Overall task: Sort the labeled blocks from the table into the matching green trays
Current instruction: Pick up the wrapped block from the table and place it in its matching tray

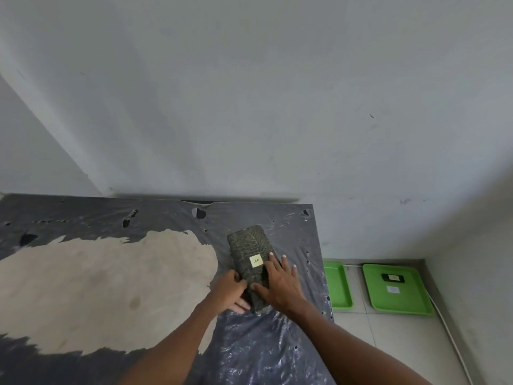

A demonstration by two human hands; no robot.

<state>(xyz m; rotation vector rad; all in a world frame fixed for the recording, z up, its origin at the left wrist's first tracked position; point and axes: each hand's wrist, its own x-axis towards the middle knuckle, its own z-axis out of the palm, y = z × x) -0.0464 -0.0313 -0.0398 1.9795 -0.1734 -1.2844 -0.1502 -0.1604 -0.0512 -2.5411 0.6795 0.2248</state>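
Block A (249,245): is being held on the plastic sheet (263,343) covering the table (111,273), near the table's 3 o'clock edge, with its label (256,260) facing up.
Left hand (231,287): is being curled round the block's 7 o'clock corner, with the fingers tucked against its side.
Right hand (280,284): is being laid flat on the block's top at 5 o'clock, fingers straight and spread, pressing rather than gripping.
Step in hand: the pick-up is apparently being prepared; whether the block is being lifted cannot be told.
Nearer tray (337,287): is lying on the floor at the block's 3 o'clock, partly hidden by the table.
Farther tray (399,301): is carrying a small dark block (392,278) and a white tag (393,289), both unreadable.
Next move: a two-handed lift and a carry toward 3 o'clock are being called for, and the tray matching A is still to be identified.
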